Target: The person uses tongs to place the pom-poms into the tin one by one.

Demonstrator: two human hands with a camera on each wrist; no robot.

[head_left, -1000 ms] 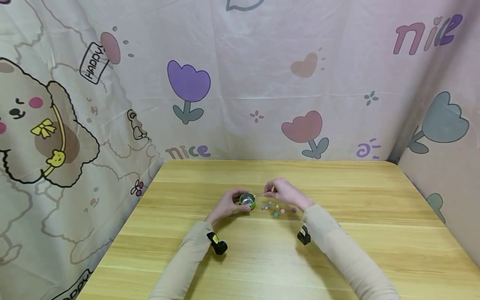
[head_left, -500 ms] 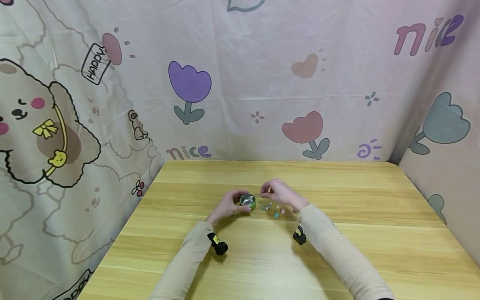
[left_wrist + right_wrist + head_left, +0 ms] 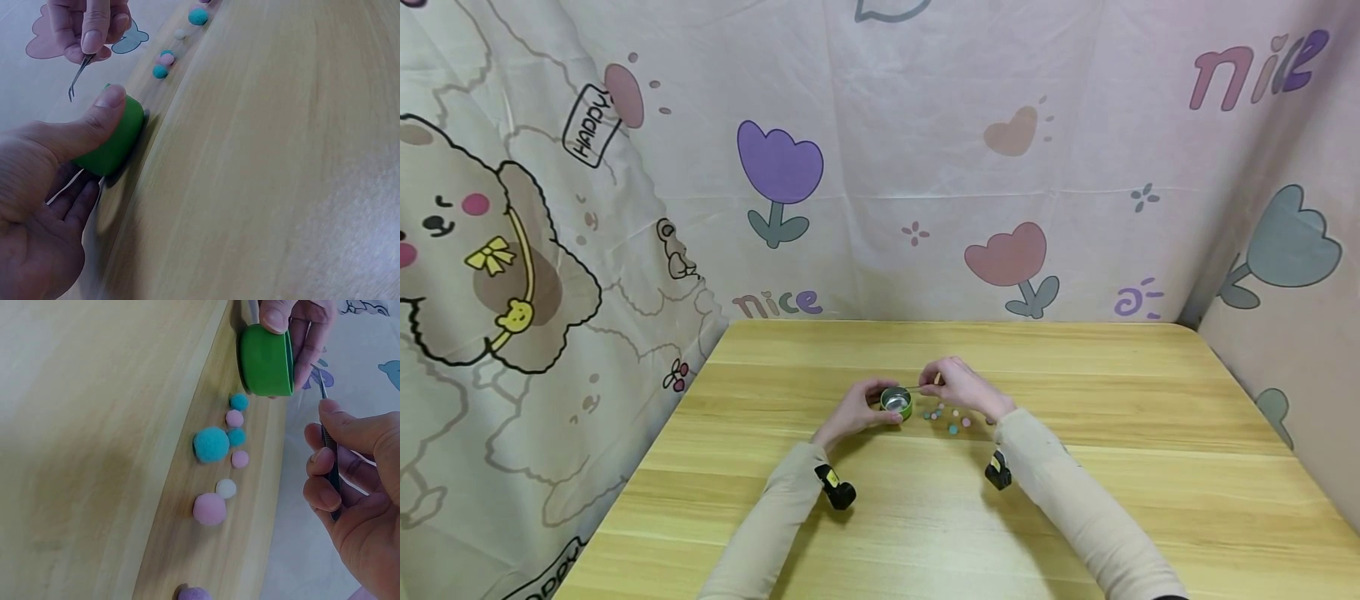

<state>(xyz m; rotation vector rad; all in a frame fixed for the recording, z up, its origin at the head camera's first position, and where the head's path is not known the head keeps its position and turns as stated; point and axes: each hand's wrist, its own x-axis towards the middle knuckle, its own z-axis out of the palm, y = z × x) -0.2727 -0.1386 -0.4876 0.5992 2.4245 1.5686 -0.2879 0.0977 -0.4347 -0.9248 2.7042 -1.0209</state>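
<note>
A small round green tin [image 3: 265,362] with a silvery inside stands on the table. My left hand [image 3: 856,410] grips it, thumb on the near side and fingers round the far side. Between thumb and fingers, my right hand [image 3: 964,388] pinches dark metal tweezers [image 3: 331,465]. Their bent tips point left beside the tin's rim, slightly apart, and I see nothing between them in the left wrist view. Right of the tin lie several pompoms: a large turquoise pompom [image 3: 211,444], a large pink pompom [image 3: 209,509], a white pompom [image 3: 226,488] and small turquoise and pink ones.
A purple pompom [image 3: 194,594] lies farthest right, mostly hidden by the right wrist in the head view. The wooden table [image 3: 895,517] reaches back to a printed cloth [image 3: 880,167], with more cloth at both sides.
My right hand has shifted a little to the left with the tweezers, bringing their tips closer to the tin; over the last half second it hardly moves. My left hand stays on the tin.
</note>
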